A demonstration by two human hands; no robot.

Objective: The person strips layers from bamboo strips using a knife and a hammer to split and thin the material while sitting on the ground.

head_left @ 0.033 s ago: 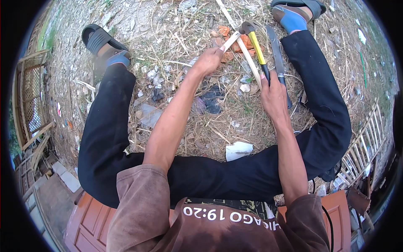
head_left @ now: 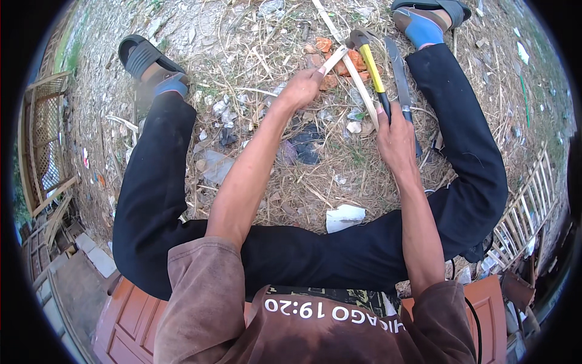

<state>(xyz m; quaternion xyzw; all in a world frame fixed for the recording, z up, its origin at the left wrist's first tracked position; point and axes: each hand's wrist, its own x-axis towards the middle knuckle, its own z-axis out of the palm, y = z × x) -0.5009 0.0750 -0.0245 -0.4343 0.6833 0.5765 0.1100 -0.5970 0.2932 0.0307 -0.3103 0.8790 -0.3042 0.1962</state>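
My left hand point(head_left: 301, 90) is closed on the near end of a short pale wooden strip point(head_left: 333, 62). The strip's far end crosses a longer wooden strip point(head_left: 361, 88), which slants from the top of the view down to my right thumb. Wrapped round the black grip of a claw hammer point(head_left: 372, 67) is my right hand point(head_left: 397, 136). The hammer has a yellow shaft, and its dark head sits beside the crossing. Whether the right thumb also presses the long strip, I cannot tell. A long-bladed knife point(head_left: 398, 73) with a dark handle lies just right of the hammer.
Broken orange bricks point(head_left: 354, 60) lie under the crossing strips. Dry straw, plastic scraps and a white piece point(head_left: 345, 218) litter the ground. My legs spread to both sides. A slatted wooden frame point(head_left: 524, 209) stands at right, a lattice panel point(head_left: 51, 142) at left.
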